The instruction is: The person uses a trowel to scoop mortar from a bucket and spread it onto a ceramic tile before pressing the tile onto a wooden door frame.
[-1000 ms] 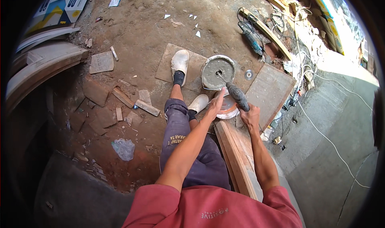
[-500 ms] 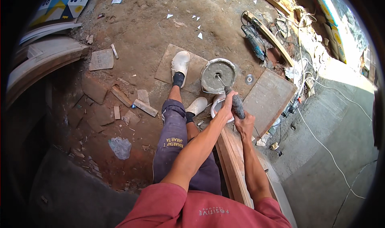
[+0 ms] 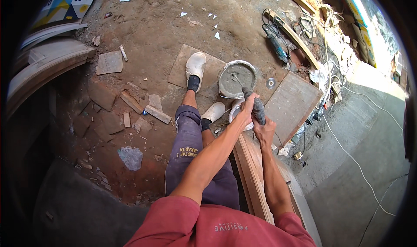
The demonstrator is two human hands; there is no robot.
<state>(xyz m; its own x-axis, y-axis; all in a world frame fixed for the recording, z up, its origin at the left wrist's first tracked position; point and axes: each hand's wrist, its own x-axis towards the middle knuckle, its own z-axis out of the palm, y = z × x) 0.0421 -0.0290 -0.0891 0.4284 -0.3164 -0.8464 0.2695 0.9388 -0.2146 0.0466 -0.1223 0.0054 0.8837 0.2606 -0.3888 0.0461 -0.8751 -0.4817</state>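
Note:
My left hand [image 3: 248,110] is wrapped round the front of a dark power drill [image 3: 258,111]. Behind it, my right hand [image 3: 265,131] grips the drill's rear end. A thin metal mixing rod [image 3: 239,82] runs from the drill into a bucket [image 3: 222,92] of wet grey mortar [image 3: 241,74]; the rod's lower end is hidden in the mix. A second white bucket [image 3: 248,127] stands just nearer to me, partly covered by my left hand and the drill.
My left shoe rests on a flat board [image 3: 177,70]. An angle grinder [image 3: 276,47] lies beside a timber strip [image 3: 295,38], with a cutting disc [image 3: 271,83] nearby. Another board [image 3: 293,101] and loose white cable [image 3: 349,153] lie at right. Wooden planks [image 3: 253,177] run beside my legs.
The bucket's near outer wall shows more, and the rod's entry point in the mortar sits a little farther away. Both hands keep their hold on the drill.

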